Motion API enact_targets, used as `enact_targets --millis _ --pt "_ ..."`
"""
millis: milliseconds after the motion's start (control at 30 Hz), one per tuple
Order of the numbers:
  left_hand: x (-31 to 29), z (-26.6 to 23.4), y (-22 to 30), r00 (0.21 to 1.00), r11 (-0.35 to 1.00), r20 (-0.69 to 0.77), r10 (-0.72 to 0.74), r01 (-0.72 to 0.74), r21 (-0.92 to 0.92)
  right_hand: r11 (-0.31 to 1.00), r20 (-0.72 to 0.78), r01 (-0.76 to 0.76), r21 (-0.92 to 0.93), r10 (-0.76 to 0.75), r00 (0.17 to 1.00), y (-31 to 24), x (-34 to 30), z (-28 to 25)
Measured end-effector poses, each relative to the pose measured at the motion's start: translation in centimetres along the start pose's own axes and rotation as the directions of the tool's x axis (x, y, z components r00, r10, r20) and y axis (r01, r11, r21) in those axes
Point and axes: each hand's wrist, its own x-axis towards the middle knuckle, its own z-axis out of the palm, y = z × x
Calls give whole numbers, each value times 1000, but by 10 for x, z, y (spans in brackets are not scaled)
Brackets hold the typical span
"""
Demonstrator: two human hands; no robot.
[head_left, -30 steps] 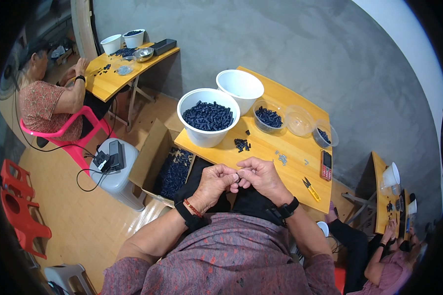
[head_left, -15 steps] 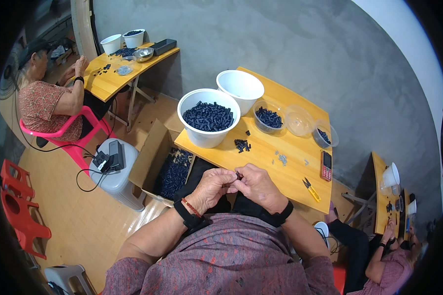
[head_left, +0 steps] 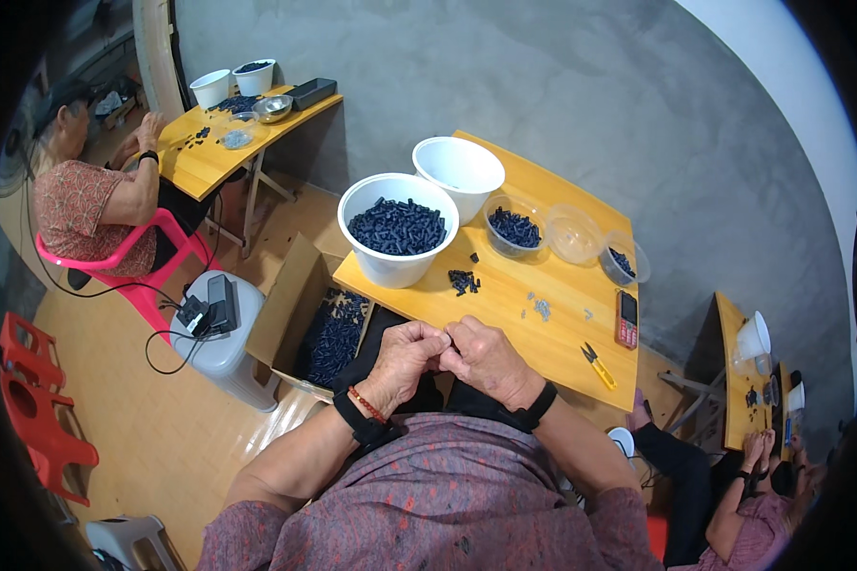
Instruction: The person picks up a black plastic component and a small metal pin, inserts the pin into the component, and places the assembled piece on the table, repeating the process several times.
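Note:
My left hand (head_left: pixel 405 360) and my right hand (head_left: pixel 488 358) meet at the table's near edge, fingertips pinched together. Whatever they hold is hidden behind the fingers. Just beyond them on the wooden table (head_left: pixel 543 328) lies a small pile of short black tubular pieces (head_left: pixel 463 281). A white bucket (head_left: pixel 397 271) full of such pieces stands at the table's left corner. To the right of the pile, small grey bits (head_left: pixel 541 308) are scattered. Yellow-handled thread snips (head_left: pixel 599 367) rest near the right edge, with a red phone (head_left: pixel 627 320) above them.
A second white bucket (head_left: pixel 459 169) stands behind the full one, beside clear bowls (head_left: pixel 513 228). Left of my legs, an open cardboard box (head_left: pixel 290 305) holds more black pieces. A grey stool (head_left: pixel 221 319) carries black devices. Other people sit at tables to the left and right.
My fingers have closed in, and the dark piece glimpsed between them before is now out of sight. The whole view has shifted slightly; the table items look unmoved.

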Motion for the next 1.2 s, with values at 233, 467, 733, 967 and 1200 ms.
enact_targets --millis 233,467,733,967,1200 --pt "3 -3 -2 998 995 37 59 -61 83 1000 -42 23 -9 -24 999 2 -7 7" --pt "8 -8 9 912 986 -374 169 -161 51 945 -81 -187 267 215 973 15 -3 -5" --pt "37 -62 28 612 930 -781 127 -347 -121 954 -262 -221 202 270 927 39 33 -16" --pt "40 -62 27 658 945 -748 91 -295 -144 984 -216 -159 77 172 961 53 43 -1" --pt "38 -57 27 664 948 -742 93 -286 -138 989 -134 -145 -33 140 981 52 38 -6"
